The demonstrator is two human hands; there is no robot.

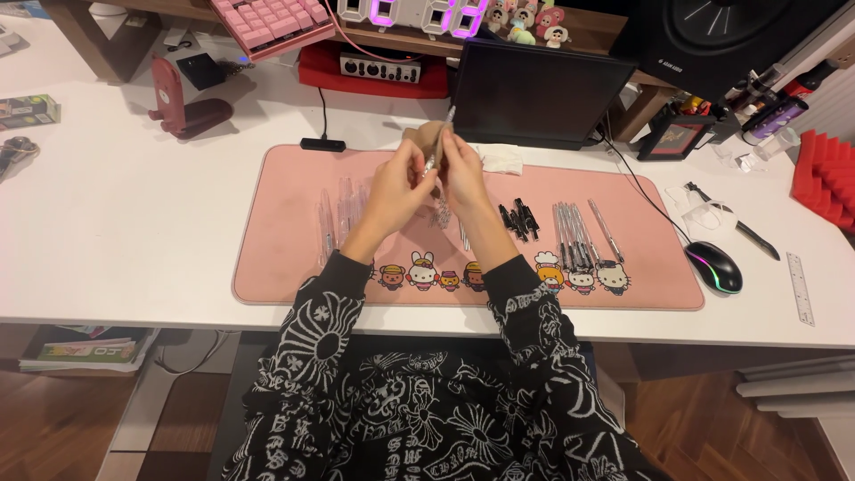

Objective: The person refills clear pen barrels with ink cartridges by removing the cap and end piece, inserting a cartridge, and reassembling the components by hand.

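Observation:
Both hands meet above the middle of a pink desk mat (pixel 285 258). My left hand (pixel 396 187) and my right hand (pixel 463 169) together hold a thin clear pen (pixel 443 134) that points up and away. On the mat to the left lie several clear pen barrels (pixel 337 214). Small metal springs (pixel 443 216) sit just below my hands. To the right lie several black pen caps (pixel 519 220) and a row of assembled pens (pixel 574 233).
A dark tablet screen (pixel 534 93) stands behind the mat, with a red audio box (pixel 374 67) and a pink keyboard (pixel 272 22) further back. A black mouse (pixel 714 265), a ruler (pixel 800 287) and red foam (pixel 824 178) lie at the right. A dark red stand (pixel 183 102) sits left.

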